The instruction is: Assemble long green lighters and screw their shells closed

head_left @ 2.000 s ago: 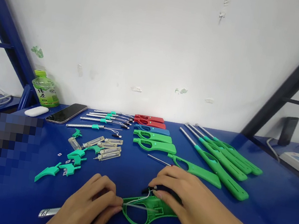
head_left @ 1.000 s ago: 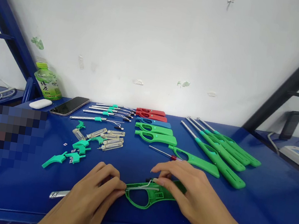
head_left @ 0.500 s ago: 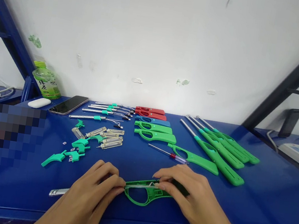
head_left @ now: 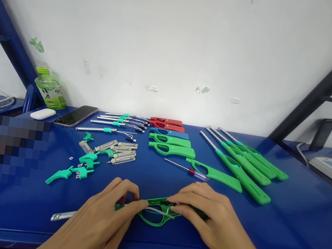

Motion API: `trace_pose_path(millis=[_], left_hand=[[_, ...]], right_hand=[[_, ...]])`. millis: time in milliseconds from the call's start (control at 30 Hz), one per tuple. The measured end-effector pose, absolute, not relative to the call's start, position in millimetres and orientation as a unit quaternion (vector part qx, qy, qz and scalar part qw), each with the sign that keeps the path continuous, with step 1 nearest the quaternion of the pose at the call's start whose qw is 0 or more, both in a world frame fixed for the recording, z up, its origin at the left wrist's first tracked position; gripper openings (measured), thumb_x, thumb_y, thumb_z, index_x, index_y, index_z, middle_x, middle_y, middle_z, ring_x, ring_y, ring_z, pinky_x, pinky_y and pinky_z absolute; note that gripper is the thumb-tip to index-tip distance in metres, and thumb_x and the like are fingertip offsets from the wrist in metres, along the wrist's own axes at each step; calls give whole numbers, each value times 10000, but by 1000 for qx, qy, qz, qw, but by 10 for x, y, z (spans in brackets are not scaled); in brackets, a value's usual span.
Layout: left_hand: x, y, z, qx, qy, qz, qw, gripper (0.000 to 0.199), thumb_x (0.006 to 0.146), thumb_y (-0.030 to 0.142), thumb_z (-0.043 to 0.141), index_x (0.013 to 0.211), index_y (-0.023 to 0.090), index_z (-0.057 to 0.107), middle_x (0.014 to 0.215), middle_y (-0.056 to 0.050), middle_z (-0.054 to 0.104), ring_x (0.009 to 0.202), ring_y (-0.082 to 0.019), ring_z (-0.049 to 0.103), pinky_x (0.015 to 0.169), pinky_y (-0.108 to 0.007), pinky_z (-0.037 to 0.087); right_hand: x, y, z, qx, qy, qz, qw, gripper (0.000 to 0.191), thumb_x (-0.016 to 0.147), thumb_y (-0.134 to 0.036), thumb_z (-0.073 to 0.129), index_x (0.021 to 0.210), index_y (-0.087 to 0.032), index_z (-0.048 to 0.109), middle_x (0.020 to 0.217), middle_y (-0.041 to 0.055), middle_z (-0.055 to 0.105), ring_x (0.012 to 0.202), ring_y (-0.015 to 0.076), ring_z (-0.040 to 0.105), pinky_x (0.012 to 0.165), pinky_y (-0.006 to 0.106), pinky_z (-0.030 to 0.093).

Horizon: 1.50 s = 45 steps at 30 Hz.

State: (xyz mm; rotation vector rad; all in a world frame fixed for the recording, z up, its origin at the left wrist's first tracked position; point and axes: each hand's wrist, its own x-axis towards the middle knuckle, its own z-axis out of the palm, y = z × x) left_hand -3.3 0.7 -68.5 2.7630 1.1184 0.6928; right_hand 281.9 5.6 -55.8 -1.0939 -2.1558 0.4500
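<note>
An opened green lighter shell lies near the table's front edge, its loop facing me. My left hand pinches the metal tube and a thin white wire at the shell's left end; the tube's tip sticks out to the left beneath the hand. My right hand holds a small black piece at the shell's middle, thumb and fingers pressed together. The white wire bows across the loop between both hands. The shell's right end is hidden by my right hand.
Teal triggers, clear fuel tanks and wired metal tubes lie left of centre. A screwdriver, loose green shells and whole green lighters are on the right. Phone and bottle stay back left.
My left hand has shifted slightly, its thumb now over the shell's left end. The white wire has lifted and bowed, and the black piece shows at my right fingertips.
</note>
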Motion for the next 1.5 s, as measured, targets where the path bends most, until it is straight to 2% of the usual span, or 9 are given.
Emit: trace_pose_path(millis=[167, 400, 500, 600, 667, 833, 1000, 1167, 1500], left_hand=[[73, 58, -683, 901, 350, 253, 39, 220, 1131, 197, 471, 1240, 254, 654, 1162, -63, 591, 962, -188, 620, 822, -320, 588], [111, 130, -691, 900, 342, 269, 35, 259, 1139, 152, 408, 1175, 258, 642, 1111, -42, 625, 931, -180, 634, 838, -315, 588], [116, 104, -684, 900, 345, 266, 26, 260, 1145, 162, 402, 1249, 251, 623, 1128, -40, 643, 964, -174, 659, 887, -315, 597], [67, 37, -681, 894, 370, 252, -18, 325, 1141, 235, 451, 1449, 236, 556, 1291, -76, 655, 1169, -217, 669, 1004, -349, 596], [13, -6, -672, 891, 375, 249, -54, 358, 1129, 275, 482, 1478, 238, 553, 1335, -82, 667, 1230, -252, 667, 1016, -371, 601], [-47, -24, -628, 890, 379, 250, -34, 287, 1117, 284, 509, 1381, 265, 623, 1193, -49, 684, 1031, -206, 709, 932, -339, 613], [87, 43, -609, 898, 355, 259, -4, 272, 1102, 147, 495, 1309, 252, 636, 1166, -48, 660, 997, -195, 669, 910, -341, 594], [181, 99, -615, 898, 336, 285, 4, 201, 1097, 117, 501, 1144, 239, 653, 1089, -43, 653, 899, -189, 636, 823, -334, 564], [178, 96, -644, 874, 343, 342, 45, 161, 1124, 145, 510, 1179, 251, 618, 1062, 2, 659, 913, -128, 658, 836, -248, 530]], right_hand=[[2815, 61, -575, -412, -821, 177, 353, 176, 1054, -207, 692, 1147, -309, 802, 1064, -42, 804, 963, 144, 735, 883, 258, 534], [2819, 63, -599, -407, -816, 185, 366, 222, 1071, -208, 665, 1212, -327, 788, 1080, -40, 775, 968, 130, 720, 867, 237, 529], [2821, 64, -595, -405, -818, 184, 364, 234, 1067, -186, 665, 1198, -333, 792, 1064, -42, 762, 955, 124, 712, 854, 228, 528], [2825, 58, -581, -402, -822, 182, 360, 225, 1069, -185, 662, 1179, -333, 790, 1061, -48, 752, 948, 113, 710, 858, 216, 525], [2827, 53, -578, -404, -823, 184, 355, 210, 1071, -190, 661, 1161, -332, 786, 1083, -52, 755, 961, 111, 713, 869, 215, 523], [2828, 51, -594, -390, -827, 180, 362, 175, 1071, -188, 664, 1135, -312, 768, 1107, -69, 803, 1003, 123, 723, 922, 240, 514], [2822, 50, -583, -366, -832, 160, 385, 168, 1059, -167, 680, 1127, -289, 774, 1061, -63, 815, 950, 116, 724, 885, 241, 522], [2815, 44, -565, -330, -834, 140, 419, 201, 1046, -131, 690, 1182, -254, 771, 1054, -37, 811, 955, 109, 719, 899, 225, 532], [2808, 49, -566, -344, -835, 135, 408, 173, 1048, -131, 690, 1138, -254, 771, 1057, -55, 827, 947, 107, 737, 905, 251, 512]])
